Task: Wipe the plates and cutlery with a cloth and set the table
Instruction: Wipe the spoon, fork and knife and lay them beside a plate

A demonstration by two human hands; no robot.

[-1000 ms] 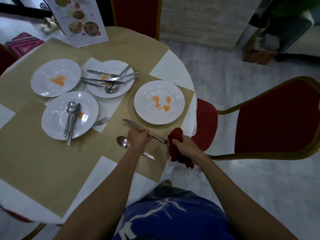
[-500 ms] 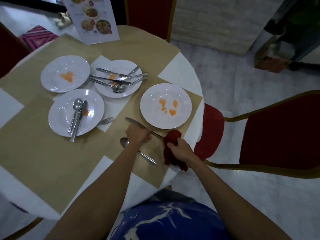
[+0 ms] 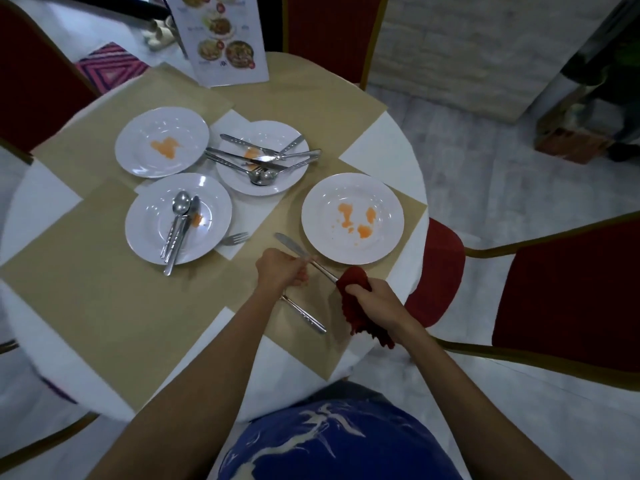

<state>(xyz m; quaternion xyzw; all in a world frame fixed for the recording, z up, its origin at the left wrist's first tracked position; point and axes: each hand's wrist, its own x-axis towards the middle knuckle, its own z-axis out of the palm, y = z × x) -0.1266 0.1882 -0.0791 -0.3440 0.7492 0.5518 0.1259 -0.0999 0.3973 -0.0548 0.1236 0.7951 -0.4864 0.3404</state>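
End of knife handle inside cloth, spoon bowl under left hand

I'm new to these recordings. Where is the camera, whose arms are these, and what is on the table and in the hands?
There is no machine here. A person works with bare hands, and one wide-angle camera worn on their head looks down, so both arms enter from the bottom edge.

The left hand pinches a steel table knife. The right hand holds a dark red cloth bunched round the knife's handle end.

On the round table with beige mats, a white round plate with orange smears lies just past the knife. Three more plates lie further left, two of them carrying cutlery. A steel cutlery handle shows below the left hand, and a steel fork lies on the table.
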